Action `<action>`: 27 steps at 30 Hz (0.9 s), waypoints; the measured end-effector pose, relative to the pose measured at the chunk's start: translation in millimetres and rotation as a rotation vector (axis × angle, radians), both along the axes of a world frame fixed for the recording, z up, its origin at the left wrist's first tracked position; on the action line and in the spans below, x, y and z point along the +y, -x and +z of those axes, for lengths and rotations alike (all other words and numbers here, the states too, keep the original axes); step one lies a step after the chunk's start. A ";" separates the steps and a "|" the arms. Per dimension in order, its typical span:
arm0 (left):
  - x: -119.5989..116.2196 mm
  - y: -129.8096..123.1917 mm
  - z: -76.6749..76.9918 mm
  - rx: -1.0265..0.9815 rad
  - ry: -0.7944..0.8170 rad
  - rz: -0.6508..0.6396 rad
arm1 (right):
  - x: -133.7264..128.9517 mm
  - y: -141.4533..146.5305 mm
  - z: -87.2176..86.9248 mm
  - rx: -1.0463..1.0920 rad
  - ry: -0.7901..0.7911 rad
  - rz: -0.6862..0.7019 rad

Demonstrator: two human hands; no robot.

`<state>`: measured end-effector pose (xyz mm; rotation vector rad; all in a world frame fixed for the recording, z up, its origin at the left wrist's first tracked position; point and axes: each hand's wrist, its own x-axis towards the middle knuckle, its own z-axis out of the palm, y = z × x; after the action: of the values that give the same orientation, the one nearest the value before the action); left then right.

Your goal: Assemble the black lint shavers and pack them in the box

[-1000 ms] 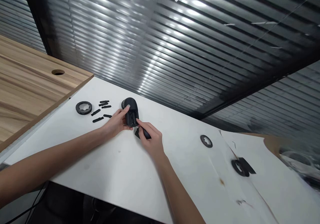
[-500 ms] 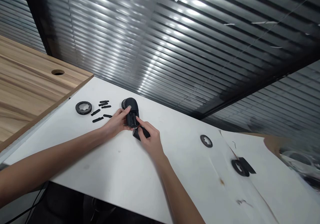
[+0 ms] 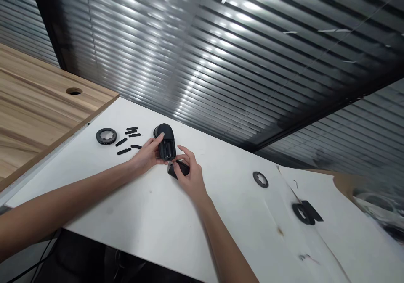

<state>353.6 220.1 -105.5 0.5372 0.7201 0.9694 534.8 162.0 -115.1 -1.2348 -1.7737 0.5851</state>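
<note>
My left hand (image 3: pixel 150 152) is closed around a black handheld device (image 3: pixel 165 131) with a rounded top, its thumb pressing on the upper part. An open compartment (image 3: pixel 167 149) in the device's lower half faces up; the inside is too dark to make out fully. Just to the right, my right hand (image 3: pixel 192 171) pinches a dark curved cover-like piece (image 3: pixel 173 170) between thumb and fingers, below the device's lower end. Its index finger is raised, apart from the device.
Left of the device lie several small black strips (image 3: pixel 124 151) and a black notched ring (image 3: pixel 106 136). Farther right are another ring (image 3: pixel 260 179) and a third ring (image 3: pixel 303 213) beside a flat black piece (image 3: pixel 312 210). Metal slatted blinds (image 3: pixel 202 60) rise behind the white table (image 3: pixel 151 215).
My right index finger has lifted away from the device's compartment to the right. The left hand and device stay nearly in place.
</note>
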 end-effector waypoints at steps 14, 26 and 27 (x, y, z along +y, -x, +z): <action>-3.1 0.6 4.2 -0.040 0.004 -0.015 | 5.7 -5.0 9.0 0.385 0.118 -0.075; -4.0 1.9 3.4 -0.029 -0.037 -0.065 | 5.5 -2.2 2.2 0.279 0.198 0.025; -4.7 1.8 4.3 -0.022 -0.033 -0.059 | 5.3 -1.5 1.9 0.278 0.211 0.032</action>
<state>351.8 215.4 -101.2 0.5725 0.6664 0.9321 536.3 167.3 -113.2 -1.2006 -1.5300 0.9347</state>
